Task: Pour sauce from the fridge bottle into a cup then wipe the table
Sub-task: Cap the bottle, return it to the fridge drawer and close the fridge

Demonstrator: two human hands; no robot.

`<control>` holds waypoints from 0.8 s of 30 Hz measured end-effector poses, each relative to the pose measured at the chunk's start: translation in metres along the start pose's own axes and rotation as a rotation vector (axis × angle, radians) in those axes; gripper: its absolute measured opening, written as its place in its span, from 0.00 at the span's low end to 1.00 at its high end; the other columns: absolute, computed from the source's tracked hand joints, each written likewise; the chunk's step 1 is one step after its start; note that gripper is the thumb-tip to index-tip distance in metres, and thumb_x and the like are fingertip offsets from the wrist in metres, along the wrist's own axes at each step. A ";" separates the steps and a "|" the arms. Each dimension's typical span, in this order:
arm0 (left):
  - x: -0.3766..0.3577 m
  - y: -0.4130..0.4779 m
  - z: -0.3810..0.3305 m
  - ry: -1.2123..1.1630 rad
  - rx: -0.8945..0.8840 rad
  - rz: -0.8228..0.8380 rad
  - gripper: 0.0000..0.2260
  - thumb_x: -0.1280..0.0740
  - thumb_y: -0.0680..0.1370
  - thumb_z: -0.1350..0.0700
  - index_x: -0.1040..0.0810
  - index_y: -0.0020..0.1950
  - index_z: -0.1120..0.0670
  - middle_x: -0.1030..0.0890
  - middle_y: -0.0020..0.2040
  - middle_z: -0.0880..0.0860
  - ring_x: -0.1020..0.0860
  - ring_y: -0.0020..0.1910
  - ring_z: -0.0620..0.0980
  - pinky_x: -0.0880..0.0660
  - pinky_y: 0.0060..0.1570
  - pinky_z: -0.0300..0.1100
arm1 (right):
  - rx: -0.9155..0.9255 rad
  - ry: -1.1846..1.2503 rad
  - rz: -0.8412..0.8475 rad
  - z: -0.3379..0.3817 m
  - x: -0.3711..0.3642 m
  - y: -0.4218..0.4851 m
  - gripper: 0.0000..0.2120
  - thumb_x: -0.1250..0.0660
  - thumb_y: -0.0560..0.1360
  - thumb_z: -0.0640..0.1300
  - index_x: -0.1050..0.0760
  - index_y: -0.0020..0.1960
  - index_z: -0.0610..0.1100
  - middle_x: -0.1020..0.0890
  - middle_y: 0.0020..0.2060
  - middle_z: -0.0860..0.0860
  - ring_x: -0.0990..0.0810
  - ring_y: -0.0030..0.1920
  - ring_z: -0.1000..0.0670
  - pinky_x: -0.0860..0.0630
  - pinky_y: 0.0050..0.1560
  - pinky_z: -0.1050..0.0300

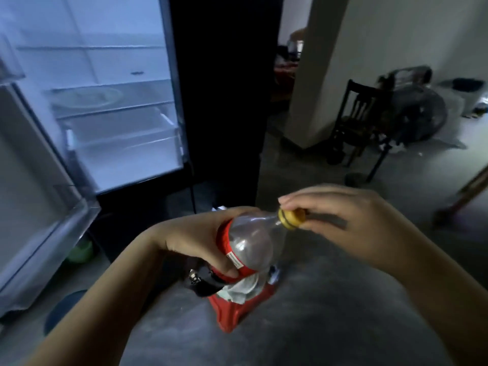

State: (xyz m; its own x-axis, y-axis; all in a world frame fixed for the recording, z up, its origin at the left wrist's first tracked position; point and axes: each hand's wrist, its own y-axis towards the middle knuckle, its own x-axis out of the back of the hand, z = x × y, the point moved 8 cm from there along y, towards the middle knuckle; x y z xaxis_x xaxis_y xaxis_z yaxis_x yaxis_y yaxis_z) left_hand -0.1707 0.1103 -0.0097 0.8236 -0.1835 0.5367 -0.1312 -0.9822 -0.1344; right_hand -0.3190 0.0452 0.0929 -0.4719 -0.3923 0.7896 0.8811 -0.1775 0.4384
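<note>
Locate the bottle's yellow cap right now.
Head view, centre: the yellow cap is at the neck of the bottle, which the left hand grips, and is pinched by the right hand.

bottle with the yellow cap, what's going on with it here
A person grips a clear plastic bottle with a red label in the left hand, tilted with its neck to the right. The right hand pinches the yellow ribbed cap with its fingers; the cap sits on the neck. Behind, to the left, the black fridge with a lit white interior stands open. No cup is in view.
</note>
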 end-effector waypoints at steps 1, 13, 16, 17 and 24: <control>0.005 0.000 0.004 -0.011 0.023 -0.017 0.42 0.20 0.63 0.61 0.35 0.63 0.26 0.25 0.62 0.37 0.26 0.62 0.38 0.28 0.63 0.41 | 0.034 0.014 0.017 -0.005 -0.001 0.009 0.15 0.30 0.72 0.42 0.21 0.58 0.49 0.19 0.56 0.57 0.22 0.57 0.62 0.26 0.57 0.65; 0.082 -0.041 0.056 -0.091 0.241 -0.288 0.42 0.20 0.62 0.58 0.37 0.69 0.36 0.23 0.63 0.45 0.24 0.61 0.44 0.26 0.61 0.45 | 0.265 0.112 0.208 -0.021 -0.052 0.125 0.18 0.30 0.73 0.36 0.22 0.59 0.52 0.22 0.58 0.62 0.25 0.60 0.65 0.29 0.61 0.67; 0.113 -0.052 0.070 -0.100 0.244 -0.409 0.43 0.21 0.63 0.63 0.37 0.70 0.39 0.22 0.61 0.46 0.23 0.60 0.45 0.25 0.60 0.44 | 0.282 0.160 0.201 -0.019 -0.065 0.162 0.17 0.30 0.73 0.36 0.21 0.58 0.51 0.22 0.58 0.61 0.25 0.60 0.63 0.28 0.61 0.64; 0.124 -0.055 0.076 -0.105 0.245 -0.453 0.43 0.22 0.63 0.65 0.36 0.70 0.39 0.22 0.60 0.46 0.22 0.59 0.46 0.25 0.59 0.45 | 0.287 0.176 0.197 -0.018 -0.069 0.175 0.16 0.31 0.73 0.37 0.21 0.58 0.50 0.22 0.58 0.61 0.24 0.60 0.63 0.27 0.61 0.64; 0.221 -0.075 0.117 -0.130 0.163 -0.798 0.44 0.21 0.61 0.63 0.36 0.71 0.43 0.23 0.60 0.47 0.22 0.57 0.45 0.24 0.54 0.40 | 0.278 0.408 0.104 -0.013 -0.107 0.289 0.11 0.32 0.73 0.43 0.19 0.54 0.46 0.23 0.58 0.51 0.23 0.60 0.57 0.25 0.60 0.61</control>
State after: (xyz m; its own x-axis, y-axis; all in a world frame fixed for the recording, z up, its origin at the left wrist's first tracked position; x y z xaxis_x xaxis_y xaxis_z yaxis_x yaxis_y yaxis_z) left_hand 0.0862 0.1481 0.0217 0.6937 0.5832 0.4226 0.5940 -0.7951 0.1222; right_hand -0.0137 0.0239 0.1294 -0.2826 -0.7256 0.6274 0.8546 0.1065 0.5082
